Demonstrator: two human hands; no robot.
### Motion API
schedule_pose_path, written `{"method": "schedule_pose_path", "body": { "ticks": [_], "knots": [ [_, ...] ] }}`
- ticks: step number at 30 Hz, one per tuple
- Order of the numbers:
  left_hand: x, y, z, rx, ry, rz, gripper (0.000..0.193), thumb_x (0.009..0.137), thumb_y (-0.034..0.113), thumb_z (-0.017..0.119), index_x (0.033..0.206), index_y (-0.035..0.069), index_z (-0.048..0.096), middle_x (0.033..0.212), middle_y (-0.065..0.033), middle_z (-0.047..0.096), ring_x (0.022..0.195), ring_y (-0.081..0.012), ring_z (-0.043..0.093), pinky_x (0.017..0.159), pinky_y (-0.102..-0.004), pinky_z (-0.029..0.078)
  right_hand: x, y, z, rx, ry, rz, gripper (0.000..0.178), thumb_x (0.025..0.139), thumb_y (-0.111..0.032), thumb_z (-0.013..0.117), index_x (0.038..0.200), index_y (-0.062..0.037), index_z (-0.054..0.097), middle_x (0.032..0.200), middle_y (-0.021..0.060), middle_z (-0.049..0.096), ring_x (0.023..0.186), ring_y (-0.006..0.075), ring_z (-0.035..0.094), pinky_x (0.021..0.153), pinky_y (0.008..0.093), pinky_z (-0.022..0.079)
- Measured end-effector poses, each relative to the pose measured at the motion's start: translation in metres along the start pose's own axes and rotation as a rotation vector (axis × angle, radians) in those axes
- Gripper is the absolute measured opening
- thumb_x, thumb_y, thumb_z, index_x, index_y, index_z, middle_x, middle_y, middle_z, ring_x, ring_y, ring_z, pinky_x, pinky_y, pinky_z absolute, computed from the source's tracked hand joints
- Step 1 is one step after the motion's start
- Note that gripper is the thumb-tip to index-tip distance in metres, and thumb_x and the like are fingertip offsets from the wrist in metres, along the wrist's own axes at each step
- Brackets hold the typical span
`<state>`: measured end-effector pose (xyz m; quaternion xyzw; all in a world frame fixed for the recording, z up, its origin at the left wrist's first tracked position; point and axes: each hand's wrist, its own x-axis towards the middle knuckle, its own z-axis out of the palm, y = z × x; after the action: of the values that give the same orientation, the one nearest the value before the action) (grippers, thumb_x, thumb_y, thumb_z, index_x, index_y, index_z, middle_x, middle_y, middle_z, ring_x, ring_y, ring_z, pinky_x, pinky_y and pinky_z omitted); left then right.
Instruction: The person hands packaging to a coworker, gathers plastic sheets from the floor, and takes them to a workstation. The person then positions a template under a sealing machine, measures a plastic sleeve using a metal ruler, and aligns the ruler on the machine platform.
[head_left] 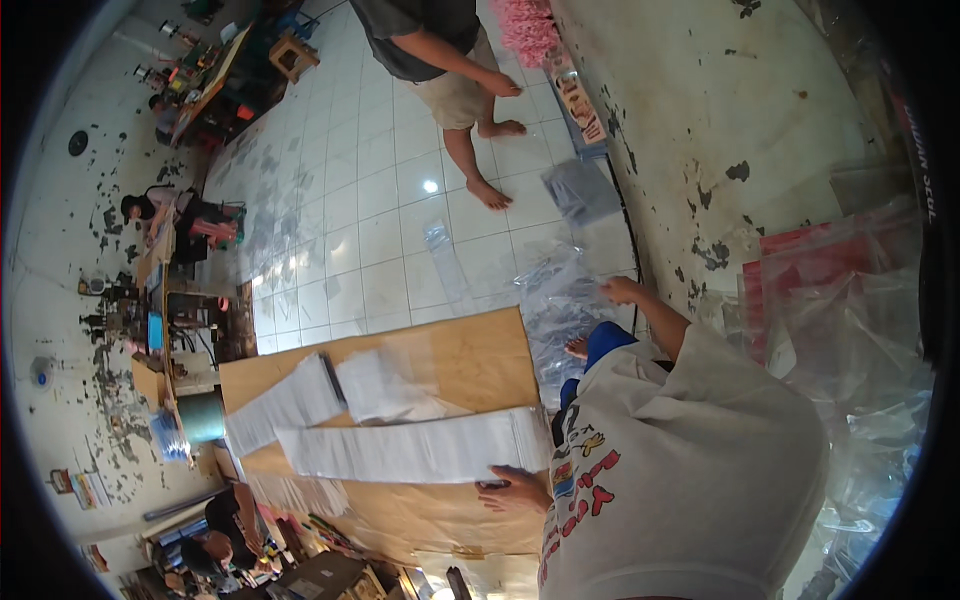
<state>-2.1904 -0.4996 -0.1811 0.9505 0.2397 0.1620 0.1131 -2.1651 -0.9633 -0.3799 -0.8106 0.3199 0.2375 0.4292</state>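
Observation:
My left hand (515,490) lies with its fingers stretched at the near edge of a long stack of whitish plastic sleeves (420,447). A small dark object (491,485) shows by its fingers; its kind is unclear. My right hand (622,290) is over a heap of clear plastic bags (560,295) beyond the table. Its fingers look curled in, and what they hold, if anything, is too small to make out. Two more piles of sleeves, a fanned stack (285,405) and a loose bunch (385,385), lie on the brown-covered table (450,345).
A person (440,60) stands barefoot on the white tiled floor (340,215). Others sit at work tables along the left wall and at lower left. Grey packs (582,190) and a pink bundle (525,32) line the peeling wall. Clear and red plastic sheets (810,270) hang at right.

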Motion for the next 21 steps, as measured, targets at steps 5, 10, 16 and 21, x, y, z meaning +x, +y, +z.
{"method": "schedule_pose_path", "body": {
  "ticks": [5,10,16,21],
  "knots": [
    [-0.003,0.006,0.0,0.004,0.01,0.002,0.054,0.096,0.049,0.051,0.117,0.0,0.055,0.099,-0.0172,0.052,0.094,-0.0374,0.049,0.084,-0.0498,0.036,-0.013,0.056,-0.014,0.207,-0.032,0.306,0.046,0.097,-0.046,0.051,0.108,-0.0039,0.066,0.096,0.0094,0.071,0.075,0.0208,0.068,0.059,0.0398,0.054],
    [-0.002,0.002,0.003,0.007,0.049,0.001,0.053,0.096,0.05,0.051,0.116,0.001,0.057,0.095,-0.0149,0.052,0.09,-0.0357,0.049,0.082,-0.0485,0.036,0.01,0.039,-0.033,0.32,-0.031,0.225,0.048,0.097,-0.031,0.053,0.138,-0.0074,0.048,0.093,0.0094,0.07,0.069,0.0187,0.066,0.055,0.0365,0.053],
    [0.0,-0.011,0.004,0.033,0.068,-0.014,0.053,0.096,0.051,0.05,0.114,0.002,0.058,0.091,-0.0134,0.05,0.087,-0.0338,0.049,0.079,-0.0472,0.036,0.09,-0.078,-0.143,0.347,0.356,0.151,0.084,0.087,-0.015,0.053,0.157,-0.0175,0.007,0.088,0.0123,0.07,0.056,0.0224,0.06,0.049,0.0357,0.052],
    [0.002,-0.008,0.006,-0.005,0.066,0.022,0.053,0.096,0.052,0.05,0.114,0.003,0.059,0.089,-0.0116,0.051,0.086,-0.0326,0.049,0.078,-0.0474,0.036,0.109,-0.125,-0.236,0.039,0.334,0.43,0.092,0.089,-0.011,0.046,0.154,-0.0227,-0.017,0.103,0.0126,0.069,0.065,0.0236,0.061,0.055,0.0389,0.056]
  ]
}}
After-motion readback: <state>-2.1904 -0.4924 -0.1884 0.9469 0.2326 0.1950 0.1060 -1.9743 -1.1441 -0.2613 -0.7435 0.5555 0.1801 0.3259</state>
